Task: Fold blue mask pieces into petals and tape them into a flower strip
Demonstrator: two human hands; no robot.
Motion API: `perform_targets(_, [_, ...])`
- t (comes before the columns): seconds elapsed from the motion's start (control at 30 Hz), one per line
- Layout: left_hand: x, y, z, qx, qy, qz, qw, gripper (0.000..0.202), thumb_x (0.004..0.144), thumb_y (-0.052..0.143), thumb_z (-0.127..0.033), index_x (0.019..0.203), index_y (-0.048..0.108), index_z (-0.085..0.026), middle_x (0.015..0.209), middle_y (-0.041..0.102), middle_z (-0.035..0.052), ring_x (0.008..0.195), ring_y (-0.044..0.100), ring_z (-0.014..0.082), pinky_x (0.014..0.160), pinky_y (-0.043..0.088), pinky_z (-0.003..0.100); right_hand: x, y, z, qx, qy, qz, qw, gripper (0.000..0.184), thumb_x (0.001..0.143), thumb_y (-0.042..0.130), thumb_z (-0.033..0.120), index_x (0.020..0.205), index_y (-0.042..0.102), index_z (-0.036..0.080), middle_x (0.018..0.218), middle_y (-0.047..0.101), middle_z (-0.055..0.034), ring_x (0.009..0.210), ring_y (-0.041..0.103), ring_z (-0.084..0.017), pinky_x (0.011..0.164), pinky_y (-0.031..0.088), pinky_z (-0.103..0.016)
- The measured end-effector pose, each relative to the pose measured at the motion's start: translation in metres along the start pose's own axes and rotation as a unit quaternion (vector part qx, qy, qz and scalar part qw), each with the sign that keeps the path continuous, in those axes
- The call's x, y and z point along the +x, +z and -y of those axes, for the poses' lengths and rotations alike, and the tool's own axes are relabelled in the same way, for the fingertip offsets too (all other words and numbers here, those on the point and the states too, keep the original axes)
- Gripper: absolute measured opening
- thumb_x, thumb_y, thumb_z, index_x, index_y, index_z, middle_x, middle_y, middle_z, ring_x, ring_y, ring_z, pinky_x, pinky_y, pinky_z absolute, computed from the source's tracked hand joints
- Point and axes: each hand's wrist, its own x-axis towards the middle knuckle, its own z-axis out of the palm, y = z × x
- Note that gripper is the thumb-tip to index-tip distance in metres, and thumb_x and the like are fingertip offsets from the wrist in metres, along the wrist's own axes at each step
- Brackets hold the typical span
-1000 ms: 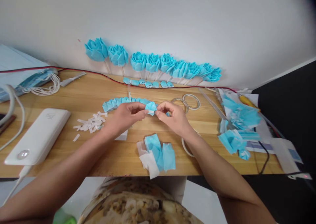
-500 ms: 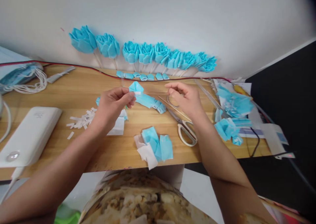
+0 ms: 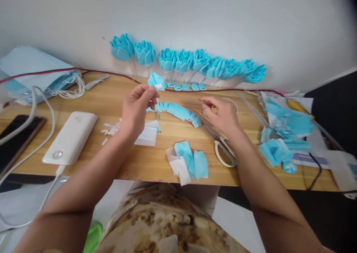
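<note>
My left hand (image 3: 136,109) pinches a small folded blue fabric petal (image 3: 155,79) between thumb and fingers, raised above the table. A short white strip (image 3: 158,86) lies across the petal's lower edge, by the thumb tip. My right hand (image 3: 222,113) hovers to the right with its index finger stretched toward the left hand and the other fingers partly curled; nothing shows in it. Just below it lie scissors (image 3: 224,152) with pale handles. Between the hands, a curved row of overlapping blue petals (image 3: 180,111) rests on the wood.
Several blue fabric flowers (image 3: 184,60) on sticks lean against the wall. White strips (image 3: 112,127), a power bank (image 3: 71,137) and a phone (image 3: 21,141) are on the left. Fabric pieces (image 3: 200,164) lie near the front edge; blue scraps (image 3: 290,119) pile up right.
The view has shifted left, so the scene sits further right. My left hand has lifted the petal slightly, away from the petal row. My right hand stays apart from it.
</note>
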Motion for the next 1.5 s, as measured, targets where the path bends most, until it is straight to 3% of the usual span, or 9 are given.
perform_targets(0.23, [0.003,-0.006,-0.015,-0.027,0.023,-0.035,0.999,0.023,0.087,0.067,-0.032,0.071,0.058,-0.02,0.072,0.066,-0.0009,0.061,0.059,0.0091,0.054,0.044,0.02,0.028,0.043,0.061,-0.062,-0.232,0.142,0.96,0.041,0.093,0.053,0.011,0.131,0.063,0.022,0.126,0.067,-0.0112,0.114,0.058,-0.029,0.087,0.049,-0.042])
perform_targets(0.33, [-0.009,-0.021,-0.026,-0.07,0.032,-0.041,0.996,0.021,0.088,0.066,-0.027,0.07,0.059,-0.02,0.072,0.065,-0.0008,0.061,0.058,0.0093,0.054,0.045,0.021,0.048,0.066,0.071,-0.044,-0.308,0.177,0.934,0.026,0.098,0.049,0.018,0.109,0.072,0.02,0.124,0.069,-0.0099,0.117,0.056,-0.028,0.091,0.049,-0.042])
perform_targets(0.5, [-0.054,-0.063,-0.04,-0.13,0.038,-0.077,0.988,0.014,0.086,0.069,-0.02,0.073,0.064,-0.02,0.064,0.064,-0.0008,0.06,0.058,0.0114,0.056,0.045,0.024,0.081,0.066,0.078,0.028,-0.31,0.137,0.94,0.023,0.098,0.048,0.018,0.098,0.071,0.021,0.121,0.069,-0.007,0.12,0.054,-0.026,0.1,0.044,-0.044])
perform_targets(0.67, [-0.079,-0.089,-0.043,-0.119,0.026,-0.153,0.981,0.015,0.086,0.067,-0.018,0.072,0.066,-0.024,0.062,0.064,-0.0034,0.062,0.059,0.012,0.061,0.048,0.026,0.096,0.083,0.119,0.084,-0.321,0.164,0.929,0.021,0.093,0.051,0.013,0.095,0.07,0.02,0.112,0.071,-0.0051,0.11,0.06,-0.022,0.097,0.043,-0.039])
perform_targets(0.83, [-0.08,-0.096,-0.031,-0.11,0.003,-0.153,0.982,0.012,0.077,0.074,-0.021,0.069,0.066,-0.019,0.061,0.065,-0.0004,0.059,0.059,0.0133,0.06,0.048,0.026,0.099,0.09,0.128,0.1,-0.188,0.189,0.959,0.024,0.087,0.052,0.011,0.101,0.071,0.017,0.092,0.073,-0.002,0.086,0.064,-0.017,0.077,0.043,-0.029])
perform_targets(1.03, [-0.085,-0.096,-0.019,-0.066,-0.039,-0.106,0.991,0.015,0.079,0.075,-0.026,0.071,0.066,-0.018,0.064,0.066,0.0007,0.062,0.059,0.0121,0.063,0.048,0.024,0.104,0.048,0.078,0.093,-0.122,0.19,0.97,0.021,0.083,0.058,0.017,0.097,0.074,0.017,0.088,0.074,-0.0025,0.079,0.063,-0.017,0.073,0.041,-0.028])
perform_targets(1.2, [-0.08,-0.086,-0.021,0.064,-0.03,-0.036,0.997,0.013,0.082,0.072,-0.031,0.076,0.07,-0.02,0.07,0.069,0.0006,0.069,0.063,0.0151,0.071,0.05,0.027,0.096,0.047,0.046,0.113,-0.101,0.196,0.969,0.019,0.076,0.061,0.016,0.087,0.076,0.018,0.093,0.076,-0.0039,0.087,0.066,-0.02,0.077,0.044,-0.03])
perform_targets(1.33, [-0.066,-0.076,-0.026,0.266,0.044,0.103,0.957,0.014,0.081,0.071,-0.035,0.08,0.074,-0.021,0.09,0.077,0.0052,0.083,0.069,0.0212,0.079,0.052,0.032,0.083,0.048,0.036,0.218,-0.033,0.179,0.959,0.017,0.076,0.064,0.024,0.088,0.075,0.018,0.093,0.076,-0.0038,0.088,0.066,-0.019,0.078,0.047,-0.03])
perform_targets(1.5, [-0.037,-0.052,-0.026,0.378,0.107,0.215,0.894,0.016,0.085,0.06,-0.029,0.079,0.071,-0.02,0.122,0.073,0.0104,0.104,0.07,0.0259,0.084,0.054,0.034,0.075,0.047,0.035,0.286,0.065,0.173,0.94,0.02,0.076,0.065,0.028,0.091,0.073,0.017,0.08,0.071,-0.0016,0.068,0.06,-0.014,0.065,0.047,-0.027])
